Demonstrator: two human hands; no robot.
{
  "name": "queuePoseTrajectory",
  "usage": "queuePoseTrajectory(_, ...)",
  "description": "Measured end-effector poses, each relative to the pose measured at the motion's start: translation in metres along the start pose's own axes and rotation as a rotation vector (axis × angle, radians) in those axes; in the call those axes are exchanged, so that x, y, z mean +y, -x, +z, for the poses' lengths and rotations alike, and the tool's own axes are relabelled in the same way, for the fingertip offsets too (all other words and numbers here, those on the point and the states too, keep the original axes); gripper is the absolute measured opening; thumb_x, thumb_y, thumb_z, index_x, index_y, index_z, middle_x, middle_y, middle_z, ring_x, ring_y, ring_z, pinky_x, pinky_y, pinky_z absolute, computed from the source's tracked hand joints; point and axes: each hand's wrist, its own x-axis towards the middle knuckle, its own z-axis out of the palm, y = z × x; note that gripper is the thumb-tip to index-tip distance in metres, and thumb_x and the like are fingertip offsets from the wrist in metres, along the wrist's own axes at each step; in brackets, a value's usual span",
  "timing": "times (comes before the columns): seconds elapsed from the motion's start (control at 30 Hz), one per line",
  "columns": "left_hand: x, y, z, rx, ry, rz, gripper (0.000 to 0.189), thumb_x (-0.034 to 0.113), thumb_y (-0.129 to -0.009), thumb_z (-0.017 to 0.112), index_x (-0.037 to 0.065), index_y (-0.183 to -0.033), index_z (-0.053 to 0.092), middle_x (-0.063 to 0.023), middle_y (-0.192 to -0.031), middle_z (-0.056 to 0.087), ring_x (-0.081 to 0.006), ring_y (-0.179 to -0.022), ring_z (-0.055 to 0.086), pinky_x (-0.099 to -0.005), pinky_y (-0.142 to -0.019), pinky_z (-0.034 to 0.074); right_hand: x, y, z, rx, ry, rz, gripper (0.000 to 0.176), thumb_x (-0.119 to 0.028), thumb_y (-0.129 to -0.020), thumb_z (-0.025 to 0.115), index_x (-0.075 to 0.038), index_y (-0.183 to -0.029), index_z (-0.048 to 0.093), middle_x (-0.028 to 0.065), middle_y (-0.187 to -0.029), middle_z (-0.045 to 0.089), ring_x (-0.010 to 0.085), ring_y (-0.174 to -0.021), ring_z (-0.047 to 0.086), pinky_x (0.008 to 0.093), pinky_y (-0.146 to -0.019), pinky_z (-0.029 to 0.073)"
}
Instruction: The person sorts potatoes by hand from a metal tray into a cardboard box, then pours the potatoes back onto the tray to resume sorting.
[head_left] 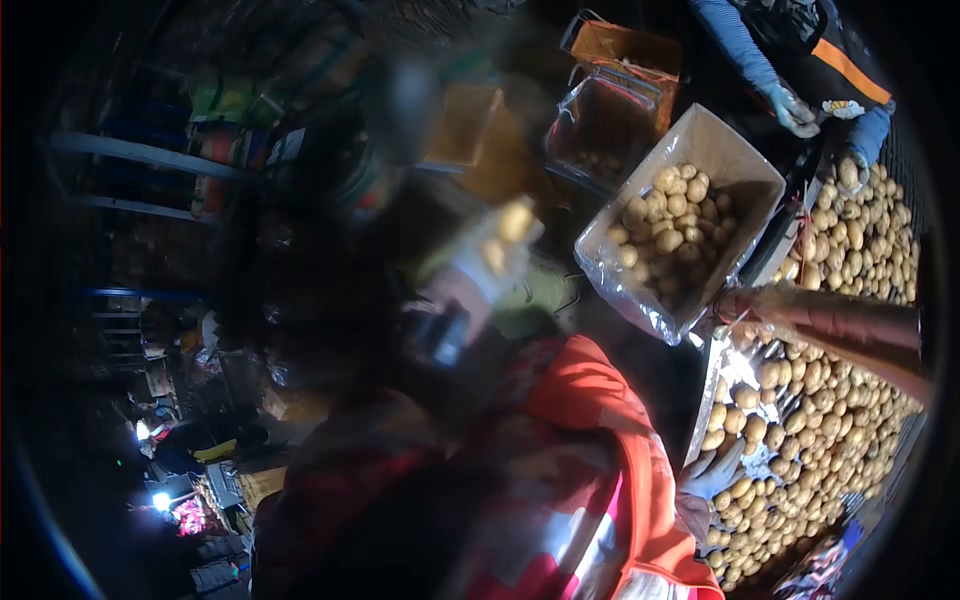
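My left hand [475, 270], gloved and smeared by motion, is closed around potatoes [515, 221]; at least two show at its fingers. A dark device [447, 338] sits at that wrist. Off to the right, my right hand [712, 473] in a grey glove lies at the near edge of the potato-covered belt [706, 400]. Its fingers look stretched out against loose potatoes [745, 485], and part of the hand is hidden. Between the hands and farther off stands a carton [610, 285] lined with clear plastic, partly filled with potatoes.
A reddish post or pipe [830, 318] crosses over the belt. Brown crates [625, 50] stand behind the lined carton. Across the belt, a co-worker's gloved hand [793, 112] hangs near it, and the other [850, 172] touches potatoes. An orange vest [590, 385] fills the lower middle.
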Motion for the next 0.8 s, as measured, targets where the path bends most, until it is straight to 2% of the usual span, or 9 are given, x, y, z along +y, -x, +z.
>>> queuePoseTrajectory(0.1, 0.069, -0.023, 0.004, 0.335, -0.123, 0.351, 0.030, 0.022, -0.097, 0.060, 0.006, -0.123, 0.058, -0.0101, -0.110, 0.066, -0.0227, -0.084, 0.065, -0.0340, -0.072, 0.056, -0.002, -0.008, -0.003, 0.024, -0.001, -0.010, 0.037, -0.012, -0.089, 0.051, -0.001, -0.124, 0.056, 0.0231, -0.123, 0.060, 0.0410, -0.117, 0.056, 0.0500, -0.105, 0.038)
queuePoseTrajectory(0.2, 0.069, -0.046, -0.023, 0.454, -0.344, 0.192, 0.033, 0.021, -0.097, 0.060, 0.006, -0.126, 0.057, -0.0114, -0.112, 0.066, -0.0230, -0.085, 0.066, -0.0342, -0.073, 0.056, -0.007, -0.011, -0.018, 0.052, 0.004, 0.014, 0.032, -0.006, -0.087, 0.052, -0.002, -0.118, 0.060, 0.0222, -0.118, 0.062, 0.0405, -0.113, 0.058, 0.0487, -0.104, 0.040)
queuePoseTrajectory(0.3, -0.005, -0.064, -0.029, 0.272, -0.598, -0.330, 0.036, 0.020, -0.097, 0.060, 0.006, -0.130, 0.055, -0.0126, -0.114, 0.066, -0.0233, -0.086, 0.067, -0.0344, -0.075, 0.056, -0.010, -0.015, -0.028, 0.098, 0.025, 0.051, 0.030, 0.000, -0.085, 0.053, -0.003, -0.112, 0.064, 0.0212, -0.113, 0.064, 0.0400, -0.110, 0.060, 0.0474, -0.104, 0.042)
queuePoseTrajectory(0.37, -0.062, -0.071, -0.005, 0.059, -0.744, -0.773, 0.038, 0.020, -0.097, 0.061, 0.006, -0.132, 0.054, -0.0135, -0.116, 0.066, -0.0235, -0.087, 0.067, -0.0346, -0.076, 0.056, -0.005, 0.001, -0.028, 0.116, 0.028, 0.170, 0.031, -0.003, -0.071, 0.059, -0.011, -0.100, 0.066, 0.0123, -0.107, 0.067, 0.0326, -0.104, 0.064, 0.0504, -0.090, 0.044)
queuePoseTrajectory(0.5, -0.189, -0.059, 0.043, -0.361, -0.839, -1.572, 0.043, 0.019, -0.096, 0.061, 0.006, -0.137, 0.052, -0.0151, -0.118, 0.067, -0.0238, -0.088, 0.068, -0.0348, -0.078, 0.056, 0.001, 0.019, -0.046, 0.057, -0.068, 0.258, 0.051, -0.017, -0.078, 0.065, -0.008, -0.127, 0.055, 0.0167, -0.128, 0.056, 0.0356, -0.123, 0.052, 0.0563, -0.106, 0.032)
queuePoseTrajectory(0.6, -0.270, 0.059, 0.140, -0.832, -1.354, -1.270, 0.048, 0.002, -0.093, 0.057, 0.003, -0.140, 0.048, -0.0161, -0.122, 0.065, -0.0195, -0.091, 0.066, -0.0310, -0.080, 0.055, 0.021, 0.056, -0.043, 0.054, -0.042, 0.467, 0.052, -0.024, -0.080, 0.066, -0.009, -0.129, 0.056, 0.0163, -0.134, 0.053, 0.0359, -0.127, 0.048, 0.0580, -0.107, 0.031)
queuePoseTrajectory(0.67, -0.314, 0.080, 0.163, -0.946, -1.466, -1.285, 0.053, -0.006, -0.090, 0.053, 0.002, -0.141, 0.047, -0.0163, -0.123, 0.064, -0.0179, -0.094, 0.064, -0.0300, -0.082, 0.054, 0.033, 0.085, -0.056, 0.070, 0.016, 0.567, 0.052, -0.026, -0.080, 0.067, -0.008, -0.127, 0.057, 0.0168, -0.133, 0.053, 0.0363, -0.125, 0.049, 0.0577, -0.106, 0.032)
queuePoseTrajectory(0.73, -0.342, 0.077, 0.162, -0.992, -1.441, -1.333, 0.044, 0.002, -0.096, 0.052, -0.001, -0.139, 0.048, -0.0180, -0.126, 0.063, -0.0222, -0.101, 0.065, -0.0328, -0.084, 0.055, 0.045, 0.109, -0.063, 0.074, -0.045, 0.746, 0.050, -0.027, -0.080, 0.068, -0.007, -0.125, 0.059, 0.0177, -0.132, 0.053, 0.0369, -0.122, 0.050, 0.0577, -0.103, 0.035)
queuePoseTrajectory(0.8, -0.371, 0.087, 0.157, -0.714, -1.310, -1.321, 0.041, 0.014, -0.100, 0.050, -0.003, -0.137, 0.049, -0.0201, -0.125, 0.063, -0.0270, -0.103, 0.065, -0.0357, -0.085, 0.055, 0.053, 0.140, -0.087, 0.058, -0.045, 0.853, 0.047, -0.027, -0.080, 0.069, -0.007, -0.123, 0.061, 0.0188, -0.129, 0.054, 0.0378, -0.120, 0.051, 0.0576, -0.100, 0.037)
